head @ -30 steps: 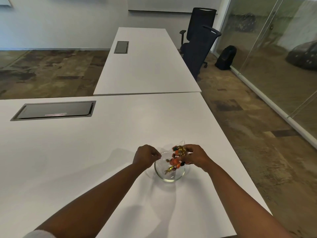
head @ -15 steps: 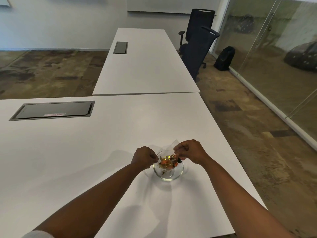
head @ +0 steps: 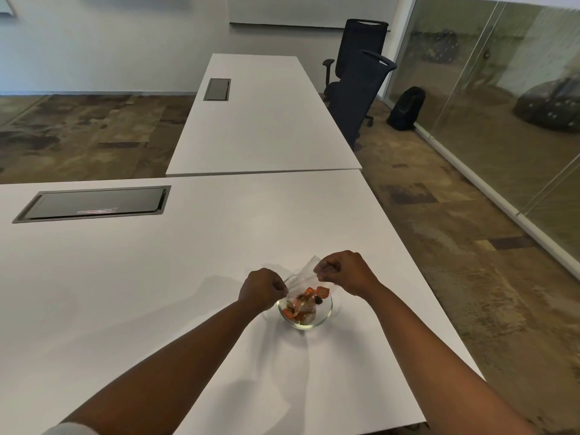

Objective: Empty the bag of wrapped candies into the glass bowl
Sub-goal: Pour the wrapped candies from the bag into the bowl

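Note:
A small glass bowl (head: 323,318) stands on the white table (head: 157,277) near its right edge. Several orange and gold wrapped candies (head: 306,304) lie in the bowl. A clear plastic bag (head: 306,274) hangs over the bowl, mouth downward. My left hand (head: 262,288) pinches the bag's left edge at the bowl's left rim. My right hand (head: 343,271) pinches the bag's upper corner just above the bowl's far rim. Whether any candy is still inside the bag is hard to tell.
A dark cable hatch (head: 94,204) is set into the table at the far left. A second white table (head: 263,117) adjoins beyond. Two black office chairs (head: 357,83) and a black backpack (head: 406,108) stand by the glass wall (head: 502,120) on the right.
The candies have dropped from the bag into the bowl. My right hand rose and moved back with the bag's corner, leaving the bag nearly flat.

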Demonstrator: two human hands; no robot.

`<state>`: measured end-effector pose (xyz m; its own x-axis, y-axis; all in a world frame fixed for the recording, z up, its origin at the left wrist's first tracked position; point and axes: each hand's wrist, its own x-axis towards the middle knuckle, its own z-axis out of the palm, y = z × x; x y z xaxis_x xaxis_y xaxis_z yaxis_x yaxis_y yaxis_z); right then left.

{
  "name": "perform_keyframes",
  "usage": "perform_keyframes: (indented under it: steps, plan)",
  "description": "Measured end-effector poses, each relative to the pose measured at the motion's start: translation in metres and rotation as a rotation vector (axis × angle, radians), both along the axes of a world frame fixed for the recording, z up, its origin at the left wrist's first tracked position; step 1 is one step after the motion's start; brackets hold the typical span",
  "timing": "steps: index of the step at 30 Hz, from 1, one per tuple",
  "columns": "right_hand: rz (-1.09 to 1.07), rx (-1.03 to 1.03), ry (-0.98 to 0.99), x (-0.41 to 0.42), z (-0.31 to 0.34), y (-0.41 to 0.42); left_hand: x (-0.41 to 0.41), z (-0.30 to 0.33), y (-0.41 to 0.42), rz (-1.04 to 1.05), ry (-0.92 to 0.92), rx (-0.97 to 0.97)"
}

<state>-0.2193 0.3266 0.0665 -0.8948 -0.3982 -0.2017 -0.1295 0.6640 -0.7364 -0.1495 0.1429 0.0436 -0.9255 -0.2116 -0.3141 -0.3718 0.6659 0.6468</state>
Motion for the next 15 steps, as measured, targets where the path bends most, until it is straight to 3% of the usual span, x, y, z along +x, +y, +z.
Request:
perform_keyframes:
  steps: [15]
  plan:
    - [0.080,0.135,0.206,0.003,0.019,-0.010,-0.002,-0.003,-0.001,-0.033,0.036,-0.006]
